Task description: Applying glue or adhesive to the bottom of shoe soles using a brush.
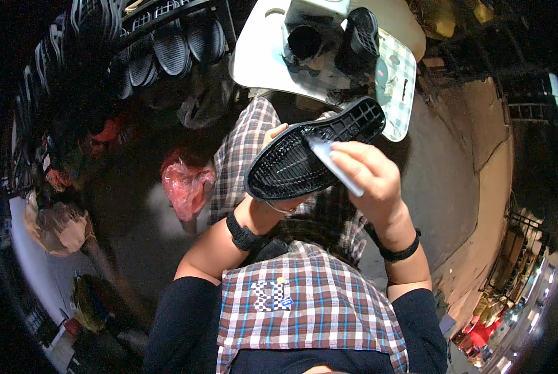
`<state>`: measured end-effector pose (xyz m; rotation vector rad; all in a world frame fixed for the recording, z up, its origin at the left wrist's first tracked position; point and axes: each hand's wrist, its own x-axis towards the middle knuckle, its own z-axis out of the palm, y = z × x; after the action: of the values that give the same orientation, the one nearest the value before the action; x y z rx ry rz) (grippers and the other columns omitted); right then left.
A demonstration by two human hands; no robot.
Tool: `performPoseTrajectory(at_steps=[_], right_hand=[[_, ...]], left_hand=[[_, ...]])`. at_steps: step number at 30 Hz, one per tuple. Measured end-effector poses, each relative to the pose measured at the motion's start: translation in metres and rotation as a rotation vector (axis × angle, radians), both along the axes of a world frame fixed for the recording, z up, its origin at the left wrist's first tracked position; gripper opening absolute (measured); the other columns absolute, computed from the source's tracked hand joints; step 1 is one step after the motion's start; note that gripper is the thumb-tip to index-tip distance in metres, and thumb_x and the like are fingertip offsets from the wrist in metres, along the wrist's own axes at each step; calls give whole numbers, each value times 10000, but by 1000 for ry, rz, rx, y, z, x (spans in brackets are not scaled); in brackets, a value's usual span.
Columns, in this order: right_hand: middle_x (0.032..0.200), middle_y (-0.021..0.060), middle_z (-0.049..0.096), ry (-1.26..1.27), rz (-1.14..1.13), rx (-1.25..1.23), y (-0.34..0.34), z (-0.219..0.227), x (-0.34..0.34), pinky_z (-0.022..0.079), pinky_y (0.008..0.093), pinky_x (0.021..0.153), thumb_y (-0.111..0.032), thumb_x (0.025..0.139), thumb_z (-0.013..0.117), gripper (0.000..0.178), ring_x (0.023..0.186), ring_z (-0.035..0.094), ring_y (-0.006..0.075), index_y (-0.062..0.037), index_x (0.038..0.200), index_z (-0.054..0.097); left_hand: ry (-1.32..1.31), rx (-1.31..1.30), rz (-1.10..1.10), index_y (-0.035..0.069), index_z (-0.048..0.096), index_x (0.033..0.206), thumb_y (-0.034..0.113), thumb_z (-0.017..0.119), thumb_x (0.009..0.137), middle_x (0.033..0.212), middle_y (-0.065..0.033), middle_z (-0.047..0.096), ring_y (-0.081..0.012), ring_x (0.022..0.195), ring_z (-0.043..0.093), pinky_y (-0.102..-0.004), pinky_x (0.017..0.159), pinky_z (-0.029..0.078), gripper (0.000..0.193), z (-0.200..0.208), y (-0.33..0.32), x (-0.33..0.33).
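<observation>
My left hand (pixel 274 202) grips a black shoe sole (pixel 279 160) from beneath, with a fingertip showing over its far-left edge. The sole is tilted, its ribbed and gridded hollow side facing up, and parts of it shine as if wet. In my right hand (pixel 373 177) is a brush with a pale, flat handle (pixel 338 167). Fingers and thumb are closed round that handle. Its dark tip lies against the middle of the sole, where the bristles blend into the black.
Ahead stands a white table (pixel 252 59) holding a dark round pot (pixel 304 42) and another black sole (pixel 362 36). Several soles hang on a rack (pixel 170 25) at the far left. A pink plastic bag (pixel 187 187) is left of my knees, under a plaid apron (pixel 310 305).
</observation>
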<state>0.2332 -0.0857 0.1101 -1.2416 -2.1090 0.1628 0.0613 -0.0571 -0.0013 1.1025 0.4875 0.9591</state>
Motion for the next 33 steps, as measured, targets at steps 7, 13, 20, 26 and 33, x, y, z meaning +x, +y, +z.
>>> performPoseTrajectory(at_steps=[7,13,20,26,33], right_hand=[[935,148,680,25,-90,-40,-15,-13,9,577,360,740,-38,736,687,256,844,683,302,-24,991,667],[941,155,684,48,24,-58,-17,-13,2,575,358,719,-9,736,675,248,824,682,303,-27,982,655],[902,159,674,277,-238,-35,51,-30,39,535,345,734,-27,860,640,117,810,665,296,-2,973,658],[908,136,679,359,-407,-184,142,-91,55,520,333,746,-76,868,614,140,823,665,285,-72,983,694],[870,65,701,460,-397,-414,179,-121,56,503,267,718,-102,904,614,140,778,646,116,-16,996,676]], left_hand=[[-759,-1191,-136,15,636,1139,469,396,939,1027,-208,686,-341,840,704,-424,732,607,551,18,0,3],[-861,-1245,-332,2,512,1286,449,400,929,1275,-248,538,-402,1117,575,-558,962,460,582,20,7,-11],[-587,-998,-115,25,473,1336,423,381,942,1329,-272,503,-467,1152,540,-657,989,412,568,25,18,-33],[-763,-1126,-102,72,570,1244,452,396,970,1329,-264,505,-487,1153,526,-682,955,412,500,16,20,-54],[-875,-1094,-79,96,507,1335,372,468,970,1396,-239,447,-451,1245,463,-640,1014,391,459,28,26,-62]])
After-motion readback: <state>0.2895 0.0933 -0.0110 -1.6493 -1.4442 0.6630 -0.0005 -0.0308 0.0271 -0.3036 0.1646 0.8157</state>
